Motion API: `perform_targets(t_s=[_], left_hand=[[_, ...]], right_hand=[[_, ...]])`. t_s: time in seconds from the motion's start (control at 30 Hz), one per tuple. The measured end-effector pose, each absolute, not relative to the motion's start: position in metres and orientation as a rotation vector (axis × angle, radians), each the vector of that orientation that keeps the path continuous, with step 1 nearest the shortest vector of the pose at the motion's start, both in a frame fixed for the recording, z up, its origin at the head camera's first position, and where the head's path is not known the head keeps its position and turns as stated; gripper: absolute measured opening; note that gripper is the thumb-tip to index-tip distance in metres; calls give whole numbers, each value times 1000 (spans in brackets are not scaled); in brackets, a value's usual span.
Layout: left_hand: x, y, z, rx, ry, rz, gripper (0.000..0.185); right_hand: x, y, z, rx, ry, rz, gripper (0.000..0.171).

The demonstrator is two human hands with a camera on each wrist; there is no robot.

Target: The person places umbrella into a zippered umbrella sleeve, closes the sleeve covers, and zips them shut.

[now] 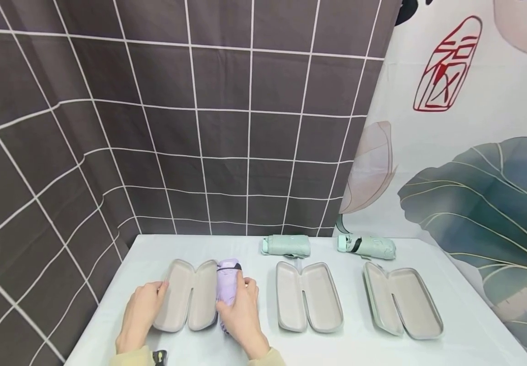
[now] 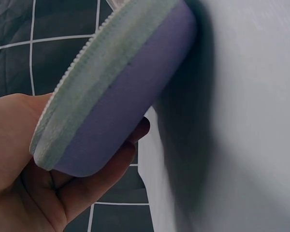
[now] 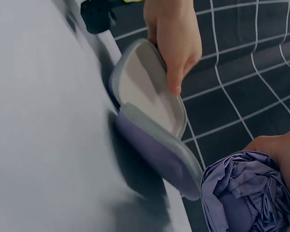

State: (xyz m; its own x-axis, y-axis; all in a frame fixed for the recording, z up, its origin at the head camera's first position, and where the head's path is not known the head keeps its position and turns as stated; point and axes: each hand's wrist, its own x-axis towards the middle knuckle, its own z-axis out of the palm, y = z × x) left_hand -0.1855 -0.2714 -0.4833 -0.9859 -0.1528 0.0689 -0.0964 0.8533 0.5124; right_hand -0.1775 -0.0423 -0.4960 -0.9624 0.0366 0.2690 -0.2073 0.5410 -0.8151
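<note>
At the left of the table in the head view lies an open zip case (image 1: 178, 297) with a pale grey lining. Its outside shows purple with a grey-green rim in the left wrist view. My left hand (image 1: 140, 312) holds the case's left half, thumb at the rim and fingers curled beneath it (image 2: 101, 188). Just right of the case, my right hand (image 1: 243, 315) grips a purple folding umbrella (image 1: 227, 282), furled with a dark band near its top. In the right wrist view the umbrella's crumpled fabric end (image 3: 239, 193) shows beside the open case (image 3: 150, 140).
Two more open cases with pale linings stand to the right, one mid-table (image 1: 320, 300) and one farther right (image 1: 416, 305). Behind them lie two furled mint-green folding umbrellas, one in the middle (image 1: 288, 246) and one at the right (image 1: 373, 247). A dark gridded curtain (image 1: 217, 127) hangs behind the white table (image 1: 359, 351).
</note>
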Motion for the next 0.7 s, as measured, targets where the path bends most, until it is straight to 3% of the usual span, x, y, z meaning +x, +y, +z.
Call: perform_targets(t_s=[0.7], left_hand=[[-183, -271, -481, 185, -2895, -825, 36]], right_hand=[[-182, -84, -484, 288, -2658, 1369, 81]])
